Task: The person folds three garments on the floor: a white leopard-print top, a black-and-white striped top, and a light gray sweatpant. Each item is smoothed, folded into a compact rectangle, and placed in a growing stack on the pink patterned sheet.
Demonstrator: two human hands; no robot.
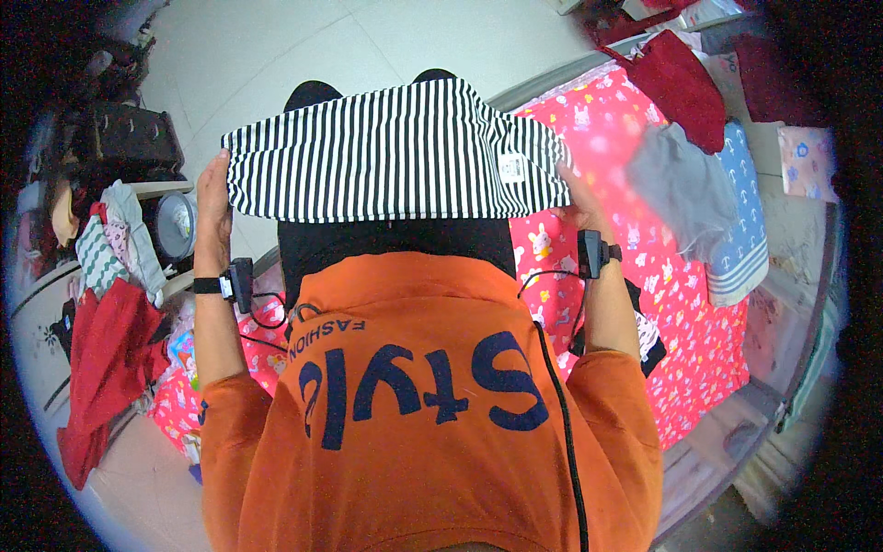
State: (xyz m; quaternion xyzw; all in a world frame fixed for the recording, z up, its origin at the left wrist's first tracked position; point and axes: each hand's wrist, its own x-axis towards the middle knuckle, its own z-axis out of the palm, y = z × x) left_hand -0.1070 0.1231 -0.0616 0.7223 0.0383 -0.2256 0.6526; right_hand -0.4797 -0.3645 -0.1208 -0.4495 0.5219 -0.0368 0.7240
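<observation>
A black-and-white striped cloth item (372, 152), perhaps a garment, is stretched out sideways above my lap. My left hand (215, 190) grips its left end, with the fingers mostly hidden behind the fabric. At the other end, my right hand (583, 196) holds the gathered right edge. A white label (512, 168) bearing writing shows on the stripes near the right hand. Below the cloth are my black trousers (393, 238). Both wrists wear dark strapped devices with cables.
I sit on a bed with a pink rabbit-print sheet (690, 393). On it, to the right, lie a dark red cloth (679, 90), a grey cloth (679, 179) and a blue anchor-print cloth (741, 214). More red clothing (114, 352) and a round grey bin (176, 224) are at the left.
</observation>
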